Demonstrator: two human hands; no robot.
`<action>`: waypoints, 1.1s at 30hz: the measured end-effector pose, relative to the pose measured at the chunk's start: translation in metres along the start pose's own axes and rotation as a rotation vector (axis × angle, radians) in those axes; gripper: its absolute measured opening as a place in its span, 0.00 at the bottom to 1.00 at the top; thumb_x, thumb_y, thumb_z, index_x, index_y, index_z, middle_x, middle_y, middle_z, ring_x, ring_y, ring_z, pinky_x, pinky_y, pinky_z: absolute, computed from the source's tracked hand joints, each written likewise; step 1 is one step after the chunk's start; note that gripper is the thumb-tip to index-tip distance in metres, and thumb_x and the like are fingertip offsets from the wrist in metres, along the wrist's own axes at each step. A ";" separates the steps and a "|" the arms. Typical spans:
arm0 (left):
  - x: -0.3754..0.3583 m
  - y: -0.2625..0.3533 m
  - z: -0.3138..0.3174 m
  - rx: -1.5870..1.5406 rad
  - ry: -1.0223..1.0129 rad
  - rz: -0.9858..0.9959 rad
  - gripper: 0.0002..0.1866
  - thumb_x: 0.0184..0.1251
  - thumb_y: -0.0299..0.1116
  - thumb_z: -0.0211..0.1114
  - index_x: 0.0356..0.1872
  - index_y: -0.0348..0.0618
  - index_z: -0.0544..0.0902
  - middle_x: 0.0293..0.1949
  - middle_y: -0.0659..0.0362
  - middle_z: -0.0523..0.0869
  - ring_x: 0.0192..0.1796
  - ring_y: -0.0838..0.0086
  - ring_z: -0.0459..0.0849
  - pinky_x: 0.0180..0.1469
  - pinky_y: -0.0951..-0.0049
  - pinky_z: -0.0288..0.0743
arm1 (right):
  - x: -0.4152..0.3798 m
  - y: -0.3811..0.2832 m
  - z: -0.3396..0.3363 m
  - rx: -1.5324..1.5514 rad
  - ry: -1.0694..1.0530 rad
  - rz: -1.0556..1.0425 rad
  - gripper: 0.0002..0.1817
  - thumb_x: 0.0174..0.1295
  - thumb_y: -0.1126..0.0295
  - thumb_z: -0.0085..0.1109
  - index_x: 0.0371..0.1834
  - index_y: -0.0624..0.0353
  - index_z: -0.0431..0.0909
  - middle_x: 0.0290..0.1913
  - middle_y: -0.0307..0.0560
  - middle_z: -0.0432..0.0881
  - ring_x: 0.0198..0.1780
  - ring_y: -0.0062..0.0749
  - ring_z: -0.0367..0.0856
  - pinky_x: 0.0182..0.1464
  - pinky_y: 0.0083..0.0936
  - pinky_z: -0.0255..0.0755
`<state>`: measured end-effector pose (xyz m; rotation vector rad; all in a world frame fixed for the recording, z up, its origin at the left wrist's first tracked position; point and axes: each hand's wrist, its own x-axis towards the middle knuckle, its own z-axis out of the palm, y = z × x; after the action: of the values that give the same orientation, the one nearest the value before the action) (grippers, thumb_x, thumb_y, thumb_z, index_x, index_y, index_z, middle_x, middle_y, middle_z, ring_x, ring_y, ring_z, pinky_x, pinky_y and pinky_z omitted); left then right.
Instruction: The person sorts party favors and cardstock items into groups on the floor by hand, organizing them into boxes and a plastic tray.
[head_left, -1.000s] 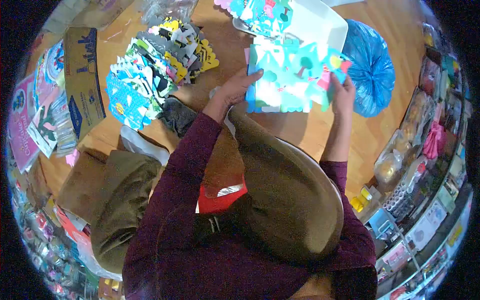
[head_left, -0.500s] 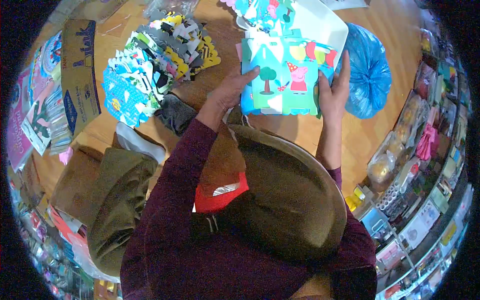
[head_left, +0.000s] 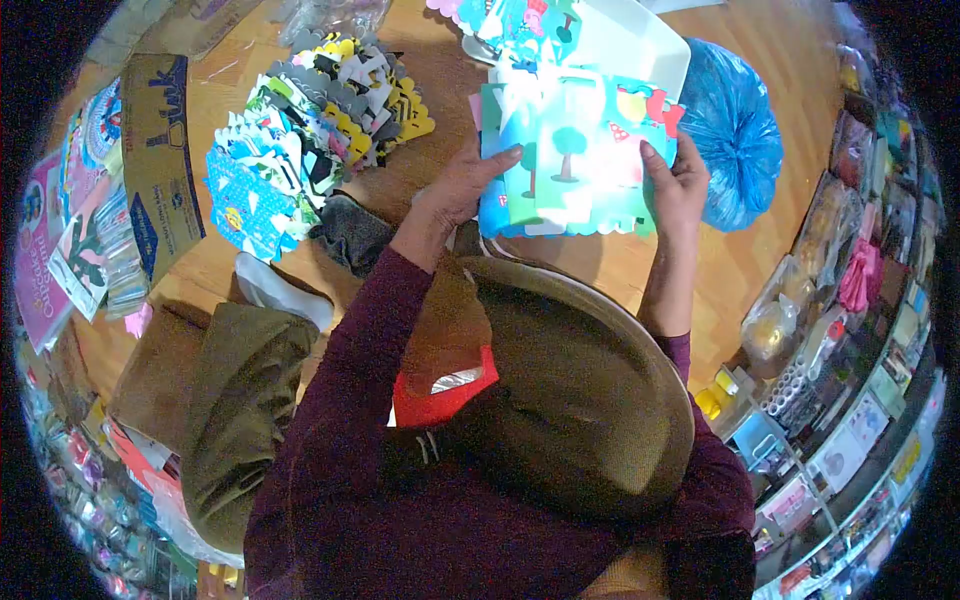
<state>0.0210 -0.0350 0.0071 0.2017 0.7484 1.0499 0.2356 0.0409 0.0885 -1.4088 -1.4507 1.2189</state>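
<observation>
A stack of light-blue and green printed cards [head_left: 565, 160], with trees and a red party hat on them, is held between both hands, fanned out and partly washed out by glare. My left hand [head_left: 462, 182] grips the left edge, thumb on top. My right hand [head_left: 677, 185] grips the right edge, its thumb also on the front. Just beyond the cards is a white tray [head_left: 650, 45], with more printed pieces [head_left: 530, 25] at its left side.
Fanned scalloped cutouts [head_left: 310, 130] lie on the wooden floor at left, beside a brown cardboard box [head_left: 165, 160]. A blue plastic bag [head_left: 738, 140] stands right of the tray. Packed shelves [head_left: 850, 400] line the right. A grey-white sock [head_left: 280, 290] covers a foot.
The held cards have spread apart sideways, showing a second tree and hiding most of the pink pig figure. My right hand has moved slightly right.
</observation>
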 end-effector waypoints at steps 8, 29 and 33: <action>0.000 0.004 -0.008 -0.054 0.055 -0.014 0.23 0.58 0.33 0.60 0.54 0.40 0.65 0.45 0.57 0.76 0.44 0.72 0.77 0.43 0.68 0.76 | 0.022 -0.012 -0.072 -0.445 0.522 -0.470 0.27 0.52 0.81 0.54 0.57 0.67 0.60 0.55 0.52 0.67 0.54 0.31 0.68 0.53 0.23 0.63; -0.003 0.007 0.003 0.011 0.038 0.029 0.17 0.60 0.35 0.58 0.49 0.42 0.70 0.41 0.59 0.78 0.40 0.73 0.78 0.41 0.70 0.76 | 0.001 -0.004 0.008 -0.313 0.004 -0.246 0.24 0.43 0.79 0.62 0.47 0.64 0.68 0.44 0.45 0.73 0.47 0.30 0.71 0.50 0.24 0.66; -0.005 0.017 -0.002 0.022 0.019 0.013 0.19 0.58 0.35 0.60 0.50 0.41 0.70 0.42 0.60 0.77 0.41 0.75 0.76 0.42 0.71 0.75 | 0.019 -0.017 -0.021 -0.473 0.221 -0.425 0.25 0.46 0.81 0.59 0.50 0.66 0.67 0.51 0.50 0.71 0.51 0.32 0.70 0.54 0.26 0.63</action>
<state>0.0061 -0.0304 0.0165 0.2161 0.7775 1.0573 0.2494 0.0638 0.1080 -1.3772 -1.8302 0.4569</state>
